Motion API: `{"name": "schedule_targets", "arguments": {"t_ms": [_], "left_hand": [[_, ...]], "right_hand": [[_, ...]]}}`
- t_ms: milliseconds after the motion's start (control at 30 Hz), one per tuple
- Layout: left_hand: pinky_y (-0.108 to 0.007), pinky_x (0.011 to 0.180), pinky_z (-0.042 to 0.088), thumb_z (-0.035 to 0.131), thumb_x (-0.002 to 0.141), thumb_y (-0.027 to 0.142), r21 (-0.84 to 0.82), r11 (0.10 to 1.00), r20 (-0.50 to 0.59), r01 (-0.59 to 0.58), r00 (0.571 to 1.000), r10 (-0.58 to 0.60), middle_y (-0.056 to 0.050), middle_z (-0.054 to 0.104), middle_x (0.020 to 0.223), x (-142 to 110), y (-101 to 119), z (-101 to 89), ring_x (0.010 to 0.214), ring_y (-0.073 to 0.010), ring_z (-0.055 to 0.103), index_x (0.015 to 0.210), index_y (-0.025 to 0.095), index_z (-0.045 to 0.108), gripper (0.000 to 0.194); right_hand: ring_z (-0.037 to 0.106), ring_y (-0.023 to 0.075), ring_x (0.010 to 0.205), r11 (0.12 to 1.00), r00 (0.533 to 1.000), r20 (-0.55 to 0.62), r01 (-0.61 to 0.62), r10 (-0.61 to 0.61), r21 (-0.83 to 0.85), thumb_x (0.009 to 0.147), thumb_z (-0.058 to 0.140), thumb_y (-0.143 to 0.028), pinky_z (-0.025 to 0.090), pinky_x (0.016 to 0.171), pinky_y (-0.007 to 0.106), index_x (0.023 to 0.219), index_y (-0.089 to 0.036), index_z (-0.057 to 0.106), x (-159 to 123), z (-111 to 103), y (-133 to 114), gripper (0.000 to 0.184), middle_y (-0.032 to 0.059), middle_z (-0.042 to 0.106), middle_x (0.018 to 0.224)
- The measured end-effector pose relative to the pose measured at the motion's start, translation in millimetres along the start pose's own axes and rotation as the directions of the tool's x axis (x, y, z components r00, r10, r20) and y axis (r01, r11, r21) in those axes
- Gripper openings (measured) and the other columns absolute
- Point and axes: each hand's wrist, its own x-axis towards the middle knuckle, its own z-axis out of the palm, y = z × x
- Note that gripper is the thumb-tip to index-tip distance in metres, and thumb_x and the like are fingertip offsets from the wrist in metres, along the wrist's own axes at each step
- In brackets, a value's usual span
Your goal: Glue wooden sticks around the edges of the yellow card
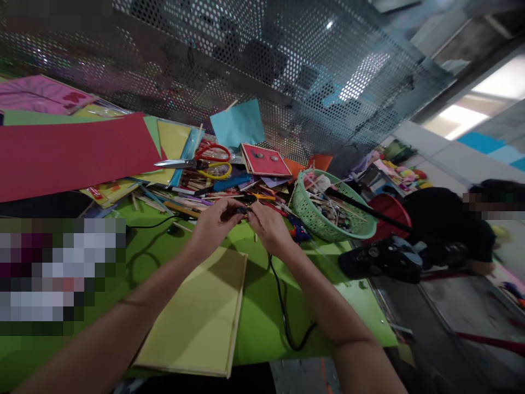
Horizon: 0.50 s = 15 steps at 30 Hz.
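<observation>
My left hand [215,224] and my right hand [264,221] meet above the green table, fingertips pinched around a small dark object [243,210]. Its kind is too small to make out. Below them lies a pale yellow board [200,312] with a thin light stick along its right edge. Just beyond my fingers spreads a heap of thin wooden sticks and craft pieces [192,197]. Scissors [197,163] with one red and one yellow handle rest on top of it. A red square card [266,160] with round pieces on it leans behind.
Right of my hands stands a green plastic basket [328,221] full of sticks and scraps. Red paper sheets [74,156] cover the left side. A black cord [283,306] runs by my right forearm. A perforated metal panel [262,60] closes the back. A person [447,224] is at the right.
</observation>
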Motion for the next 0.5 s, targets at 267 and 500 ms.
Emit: {"name": "schedule_targets", "arguments": {"t_ms": [267, 500], "left_hand": [[-0.032, 0.079, 0.055, 0.068, 0.089, 0.036, 0.011, 0.999, 0.059, 0.031, 0.998, -0.032, -0.006, 0.075, 0.097, 2.6, 2.2, -3.9, 0.085, -0.0185, 0.068, 0.109, 0.018, 0.069, 0.027], [-0.033, 0.085, 0.055, 0.064, 0.093, 0.038, 0.110, 0.994, 0.093, 0.001, 0.996, -0.012, -0.007, 0.078, 0.107, 3.0, 3.8, -6.6, 0.091, -0.0203, 0.070, 0.111, 0.018, 0.072, 0.028]], "right_hand": [[0.049, 0.0218, 0.072, 0.996, 0.997, -0.025, 0.065, -0.067, -0.064, 0.107, 0.040, -0.033, 0.033, 0.070, 0.034, 0.084, -0.027, 0.040, -1.5, 6.8, 7.9, 0.023, 0.0031, 0.054, 0.077], [0.051, 0.0199, 0.072, 0.987, 0.997, 0.045, 0.071, -0.065, -0.147, 0.111, 0.037, -0.034, 0.036, 0.069, 0.032, 0.088, -0.025, 0.044, -1.9, 3.3, 5.9, 0.026, 0.0022, 0.057, 0.079]]}}
